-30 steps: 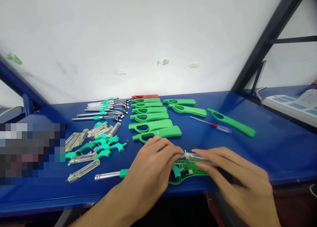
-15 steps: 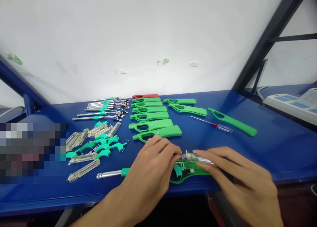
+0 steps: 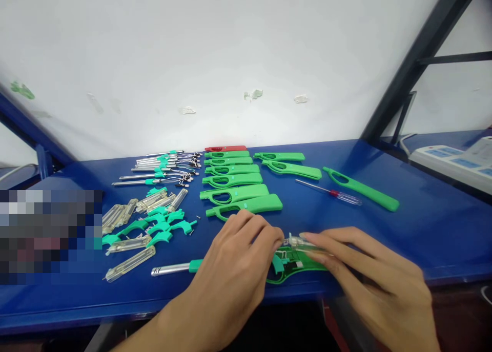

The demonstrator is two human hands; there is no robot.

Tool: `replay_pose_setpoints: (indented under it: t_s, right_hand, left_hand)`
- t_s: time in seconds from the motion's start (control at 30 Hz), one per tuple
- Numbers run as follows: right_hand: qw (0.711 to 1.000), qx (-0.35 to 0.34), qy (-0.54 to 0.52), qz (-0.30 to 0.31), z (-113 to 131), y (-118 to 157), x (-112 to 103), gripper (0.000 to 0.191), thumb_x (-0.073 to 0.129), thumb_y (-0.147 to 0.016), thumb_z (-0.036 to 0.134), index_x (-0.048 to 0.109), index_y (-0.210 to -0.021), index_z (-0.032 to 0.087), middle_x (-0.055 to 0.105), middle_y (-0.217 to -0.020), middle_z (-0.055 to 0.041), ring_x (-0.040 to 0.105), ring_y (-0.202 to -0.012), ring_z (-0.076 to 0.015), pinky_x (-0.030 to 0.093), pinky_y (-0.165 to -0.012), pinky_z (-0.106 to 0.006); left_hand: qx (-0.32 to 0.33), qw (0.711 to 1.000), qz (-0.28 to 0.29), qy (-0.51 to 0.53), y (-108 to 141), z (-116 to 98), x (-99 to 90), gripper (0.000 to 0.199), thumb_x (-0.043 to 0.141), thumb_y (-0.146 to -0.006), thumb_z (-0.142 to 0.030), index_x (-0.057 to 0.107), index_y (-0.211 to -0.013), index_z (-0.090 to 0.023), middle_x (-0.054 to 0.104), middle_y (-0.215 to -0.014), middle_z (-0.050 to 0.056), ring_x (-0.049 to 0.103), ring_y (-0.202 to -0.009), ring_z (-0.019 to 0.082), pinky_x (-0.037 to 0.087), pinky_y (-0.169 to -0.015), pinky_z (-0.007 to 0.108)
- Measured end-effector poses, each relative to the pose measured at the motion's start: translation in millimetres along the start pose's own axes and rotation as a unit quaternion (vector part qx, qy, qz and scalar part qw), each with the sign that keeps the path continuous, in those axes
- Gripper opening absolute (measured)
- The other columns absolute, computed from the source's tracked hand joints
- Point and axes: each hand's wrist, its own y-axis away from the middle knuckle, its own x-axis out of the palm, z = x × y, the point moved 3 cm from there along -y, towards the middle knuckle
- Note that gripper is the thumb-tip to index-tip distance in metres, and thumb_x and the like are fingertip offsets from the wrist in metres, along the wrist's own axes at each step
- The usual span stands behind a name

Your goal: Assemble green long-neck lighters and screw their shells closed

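Observation:
Between the thumb and fingers of my right hand (image 3: 378, 277) is a clear plastic lighter fuel tank (image 3: 302, 242), its valve end pointing left. My left hand (image 3: 240, 257) is pinched closed at that end; its fingertips hide what they hold. Beneath both hands lies an open green lighter shell (image 3: 307, 260) with a teal trigger (image 3: 280, 264) and wires inside. A metal lighter tube (image 3: 171, 268) with a teal collar sticks out to the left, past my left wrist.
Left of my hands lie loose teal triggers (image 3: 159, 224), clear fuel tanks (image 3: 130, 263) and wired metal tubes (image 3: 142, 177). Several green lighter shells (image 3: 242, 193) and a red one (image 3: 230, 148) line the middle. A screwdriver (image 3: 346, 197) and another green shell (image 3: 365, 190) lie right.
My left hand has shifted very slightly to the right at the tank's valve end. The tank tilts a little differently in my right hand; the other parts stay put.

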Motion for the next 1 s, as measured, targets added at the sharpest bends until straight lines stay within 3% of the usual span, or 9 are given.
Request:
replay_pose_setpoints:
  t_s: [0.67, 0.87, 1.0]
  right_hand:
    - [0.999, 0.036, 0.0, 0.012, 0, -2, 2, 0.02, 0.073, -0.105, 0.021, 0.085, -0.114, 0.033, 0.085, -0.105, 0.0002, 0.083, -0.089, -0.0192, 0.068, -0.082, -0.028]
    - [0.999, 0.033, 0.004, 0.032, 0, -5, 1, 0.017, 0.07, -0.108, 0.023, 0.08, -0.117, 0.033, 0.083, -0.109, 0.0013, 0.081, -0.097, -0.0168, 0.064, -0.089, -0.025]
    - [0.998, 0.022, 0.046, 0.039, -3, -3, -6, 0.017, 0.069, -0.109, 0.029, 0.081, -0.12, 0.035, 0.079, -0.115, 0.0006, 0.08, -0.102, -0.0167, 0.063, -0.094, -0.026]
  left_hand:
    - [0.009, 1.0, -0.017, -0.008, -5, -2, -0.8, 0.018, 0.052, -0.114, -0.008, 0.067, -0.114, -0.017, 0.074, -0.104, 0.004, 0.064, -0.091, 0.023, 0.055, -0.088, 0.041]
    - [-0.005, 0.993, -0.028, -0.118, 11, -15, -6.9, 0.035, 0.042, -0.12, -0.031, 0.062, -0.141, -0.011, 0.075, -0.124, 0.014, 0.071, -0.111, 0.034, 0.06, -0.098, 0.052]
    - [-0.006, 0.99, -0.019, -0.142, 27, -14, -1.0, 0.043, 0.04, -0.121, -0.04, 0.06, -0.145, -0.011, 0.075, -0.127, 0.017, 0.072, -0.113, 0.036, 0.064, -0.094, 0.053]
